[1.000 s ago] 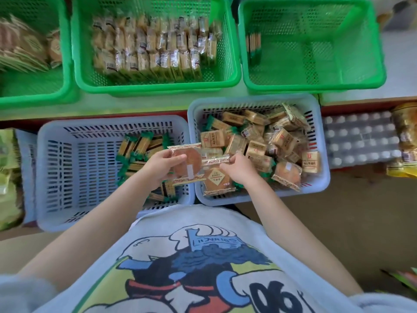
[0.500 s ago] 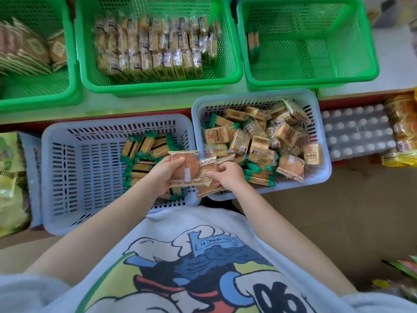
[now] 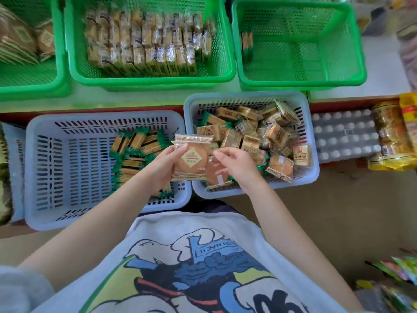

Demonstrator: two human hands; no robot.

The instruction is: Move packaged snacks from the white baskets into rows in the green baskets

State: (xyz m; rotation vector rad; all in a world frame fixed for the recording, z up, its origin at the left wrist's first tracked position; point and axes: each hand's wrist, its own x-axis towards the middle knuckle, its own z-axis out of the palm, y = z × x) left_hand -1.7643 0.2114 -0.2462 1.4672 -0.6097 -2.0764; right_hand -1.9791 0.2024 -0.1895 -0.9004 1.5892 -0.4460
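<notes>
Three green baskets stand in a row on the pale shelf point(image 3: 383, 71) at the top; the middle green basket point(image 3: 149, 80) holds snacks in rows, and the right green basket point(image 3: 300, 81) has only a few at its left wall. Below, your left hand point(image 3: 162, 166) grips a round cake packet point(image 3: 191, 159) above the gap between the two white baskets, thumb on its front. Your right hand point(image 3: 237, 163) holds nothing, fingers loosely curled, over the right white basket point(image 3: 250, 97), just above a second cake packet point(image 3: 217, 175) near its front wall
</notes>
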